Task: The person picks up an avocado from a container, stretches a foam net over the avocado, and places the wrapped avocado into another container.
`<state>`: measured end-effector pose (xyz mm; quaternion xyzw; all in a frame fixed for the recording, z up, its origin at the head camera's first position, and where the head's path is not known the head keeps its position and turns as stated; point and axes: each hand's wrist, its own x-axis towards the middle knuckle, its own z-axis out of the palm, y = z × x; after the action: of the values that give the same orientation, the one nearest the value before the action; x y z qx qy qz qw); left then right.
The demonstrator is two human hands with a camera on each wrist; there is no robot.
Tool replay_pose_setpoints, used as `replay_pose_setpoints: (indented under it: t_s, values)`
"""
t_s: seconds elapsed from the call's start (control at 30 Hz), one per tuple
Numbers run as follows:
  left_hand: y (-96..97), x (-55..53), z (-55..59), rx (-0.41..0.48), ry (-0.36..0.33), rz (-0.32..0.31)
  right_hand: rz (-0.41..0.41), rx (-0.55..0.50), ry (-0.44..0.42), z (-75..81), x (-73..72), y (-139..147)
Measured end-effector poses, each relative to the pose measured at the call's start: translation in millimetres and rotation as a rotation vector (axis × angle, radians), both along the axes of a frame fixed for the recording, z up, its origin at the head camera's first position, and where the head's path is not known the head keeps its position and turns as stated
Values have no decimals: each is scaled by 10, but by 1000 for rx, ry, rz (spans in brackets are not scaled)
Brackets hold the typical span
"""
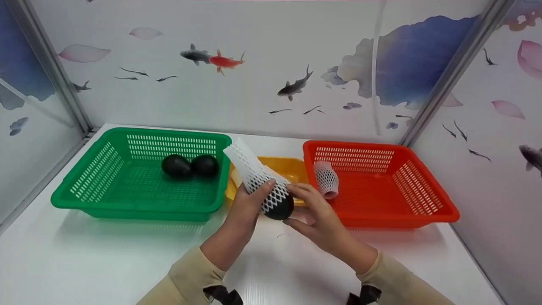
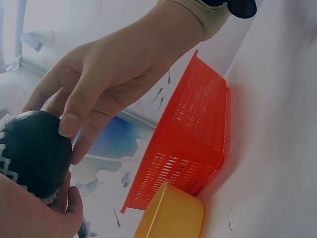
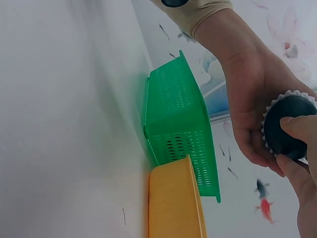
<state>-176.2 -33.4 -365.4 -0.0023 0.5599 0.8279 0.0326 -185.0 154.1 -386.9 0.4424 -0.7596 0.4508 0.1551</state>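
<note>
With the clock dial centred on the hands in the head view and twelve pointing away from the person, a black egg-shaped object (image 1: 280,209) sits at the middle, held up above the bench (image 1: 110,258). A white net sleeve (image 1: 245,163) covers its upper part and trails off toward eleven o'clock, while the bare, rounded end points to five. The left hand (image 1: 247,204) is clamped on the object through the netting, its thumb lying across the mesh. The right hand (image 1: 320,212) pinches the bare end, thumb low and a finger near the net's edge; the left wrist view shows its thumb and fingertips against the dark surface.

At nine o'clock stands a green basket (image 1: 146,213) with two more black objects (image 1: 190,166) side by side, near its three o'clock wall. At three o'clock is a red basket (image 1: 394,220), and another white net (image 1: 326,180) leans by its nine o'clock wall. A yellow container (image 1: 293,164) lies just beyond the hands at twelve, between the two baskets and partly hidden. Beige cuffs (image 1: 192,271) come in from seven and five o'clock. Behind rises a white wall (image 1: 262,25) painted with fish and petals.
</note>
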Motion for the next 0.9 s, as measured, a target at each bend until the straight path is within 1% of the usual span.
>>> replay_pose_setpoints:
  t_s: [0.17,0.27,0.37,0.47,0.67,0.83,0.9]
  values:
    - [-15,-16,8,35,19,-8,66,2,12,10,-17,27]
    - [-19,-20,10,48,20,-8,76,3,24,15,-26,36]
    - [-16,-11,18,58,10,-5,57,7,59,20,-32,40]
    - [-8,0,22,71,3,-9,21,-8,110,23,-35,45]
    - [-3,20,18,88,-13,-34,-51,-44,195,45,-33,33]
    - [-2,31,27,64,-21,-54,-69,-77,226,56,-35,29]
    - [-1,41,32,49,-15,-63,-76,-68,223,53,-38,34]
